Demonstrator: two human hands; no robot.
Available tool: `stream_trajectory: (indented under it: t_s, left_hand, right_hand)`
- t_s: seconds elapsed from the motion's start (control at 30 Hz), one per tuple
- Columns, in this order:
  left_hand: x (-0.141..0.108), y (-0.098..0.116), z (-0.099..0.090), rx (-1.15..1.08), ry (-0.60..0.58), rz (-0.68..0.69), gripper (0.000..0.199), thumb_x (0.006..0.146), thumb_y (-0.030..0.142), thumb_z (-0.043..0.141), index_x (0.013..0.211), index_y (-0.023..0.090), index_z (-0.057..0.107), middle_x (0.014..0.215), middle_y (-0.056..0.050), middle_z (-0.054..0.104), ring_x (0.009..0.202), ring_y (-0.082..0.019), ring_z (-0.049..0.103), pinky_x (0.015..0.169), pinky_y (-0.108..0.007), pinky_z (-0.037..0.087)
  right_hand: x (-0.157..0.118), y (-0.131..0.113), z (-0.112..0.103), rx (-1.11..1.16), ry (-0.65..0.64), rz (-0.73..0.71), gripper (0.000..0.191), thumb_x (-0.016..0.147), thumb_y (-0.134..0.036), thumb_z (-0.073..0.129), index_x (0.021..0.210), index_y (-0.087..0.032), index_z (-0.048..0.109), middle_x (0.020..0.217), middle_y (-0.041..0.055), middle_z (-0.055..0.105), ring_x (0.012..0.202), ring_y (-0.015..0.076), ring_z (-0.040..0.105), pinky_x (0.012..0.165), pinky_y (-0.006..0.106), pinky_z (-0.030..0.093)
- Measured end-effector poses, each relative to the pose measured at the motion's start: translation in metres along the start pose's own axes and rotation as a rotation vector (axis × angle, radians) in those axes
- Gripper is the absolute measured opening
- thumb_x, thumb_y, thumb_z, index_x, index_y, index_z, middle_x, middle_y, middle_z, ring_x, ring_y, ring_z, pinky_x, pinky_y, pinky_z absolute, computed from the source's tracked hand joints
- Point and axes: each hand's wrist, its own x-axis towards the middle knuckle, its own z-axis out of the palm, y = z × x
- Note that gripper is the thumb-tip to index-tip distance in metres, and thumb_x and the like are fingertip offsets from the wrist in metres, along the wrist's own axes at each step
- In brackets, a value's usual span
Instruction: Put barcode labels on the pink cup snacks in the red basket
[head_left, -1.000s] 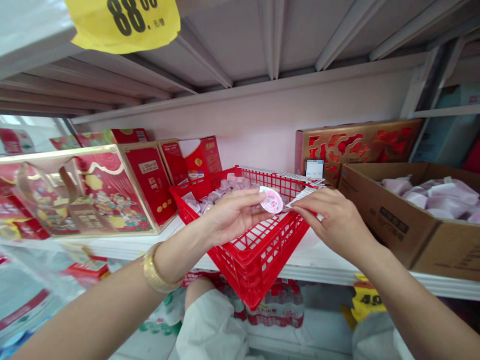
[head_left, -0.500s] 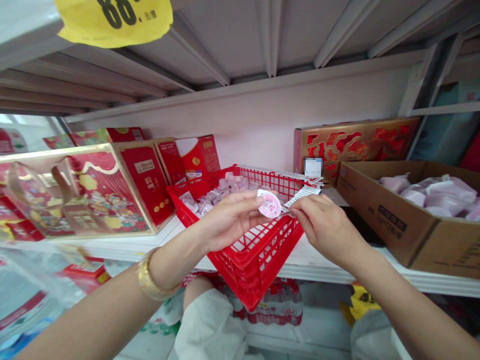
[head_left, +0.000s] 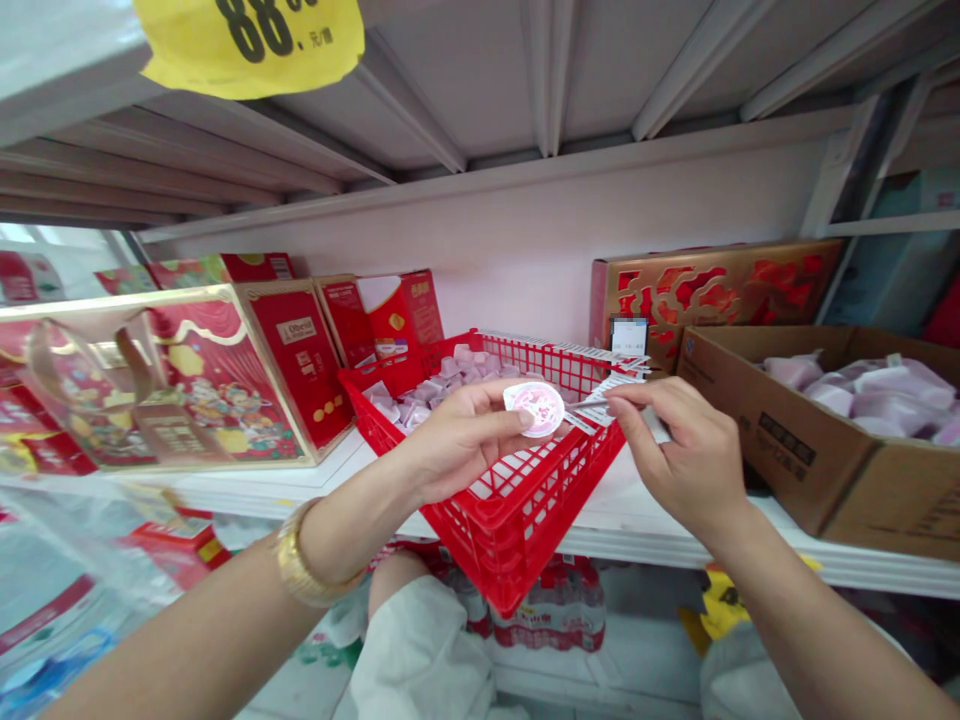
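Note:
My left hand holds a small cup with a pink-and-white printed lid, lid facing me, thumb on its edge. It is above the near right part of a red plastic basket. Just right of the cup, my right hand has thumb and forefinger pinched on a thin, pale strip that looks like a label, seen edge-on. Strips of white printed labels lie along the basket's right rim. Many small pale-purple cups fill the basket's far left part.
The basket juts over the front edge of a white shelf. A cardboard box of bagged pale-purple items stands right, before a gold-and-red box. Red-and-gold gift boxes stand left. A yellow price tag hangs overhead.
My right hand has moved right and slightly up, with its fingers farther from the cup. The cup has shifted slightly right and its lid shows more fully.

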Motion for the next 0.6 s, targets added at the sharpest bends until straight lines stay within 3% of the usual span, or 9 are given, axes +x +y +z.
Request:
stream_trajectory:
  t_s: [0.17, 0.27, 0.47, 0.6]
  left_hand:
    - [0.001, -0.002, 0.002, 0.094, -0.006, -0.028, 0.028, 0.069, 0.014, 0.081, 0.095, 0.013, 0.072, 0.091, -0.006, 0.074, 0.081, -0.015, 0.070, 0.081, -0.028, 0.051]
    - [0.002, -0.003, 0.004, 0.142, -0.006, -0.038, 0.025, 0.069, 0.012, 0.080, 0.092, 0.012, 0.073, 0.087, -0.004, 0.072, 0.076, -0.011, 0.065, 0.076, -0.024, 0.049]
    - [0.002, -0.005, 0.003, 0.067, -0.042, -0.069, 0.026, 0.068, 0.016, 0.081, 0.094, 0.013, 0.075, 0.090, -0.006, 0.073, 0.080, -0.012, 0.065, 0.079, -0.025, 0.050]
    - [0.003, -0.008, 0.001, 0.079, 0.002, -0.060, 0.022, 0.072, 0.021, 0.079, 0.093, 0.013, 0.075, 0.089, -0.006, 0.073, 0.078, -0.012, 0.063, 0.077, -0.025, 0.049]
  right_hand:
    - [0.001, -0.014, -0.006, 0.060, 0.129, 0.012, 0.013, 0.088, -0.013, 0.064, 0.093, -0.024, 0.072, 0.080, 0.0023, 0.076, 0.071, 0.0165, 0.069, 0.069, 0.031, 0.054]
    - [-0.001, -0.020, 0.000, 0.159, 0.109, -0.020, 0.021, 0.087, -0.011, 0.064, 0.098, -0.025, 0.074, 0.083, 0.0024, 0.078, 0.074, 0.0177, 0.071, 0.071, 0.033, 0.057]
    - [-0.005, -0.022, 0.011, 0.256, 0.047, -0.022, 0.024, 0.087, -0.009, 0.064, 0.101, -0.024, 0.076, 0.087, 0.0043, 0.078, 0.079, 0.0192, 0.073, 0.073, 0.035, 0.060]
    - [-0.005, -0.022, 0.010, 0.264, 0.013, -0.044, 0.028, 0.087, -0.005, 0.061, 0.102, -0.024, 0.075, 0.092, 0.0044, 0.079, 0.084, 0.0186, 0.073, 0.077, 0.035, 0.060]
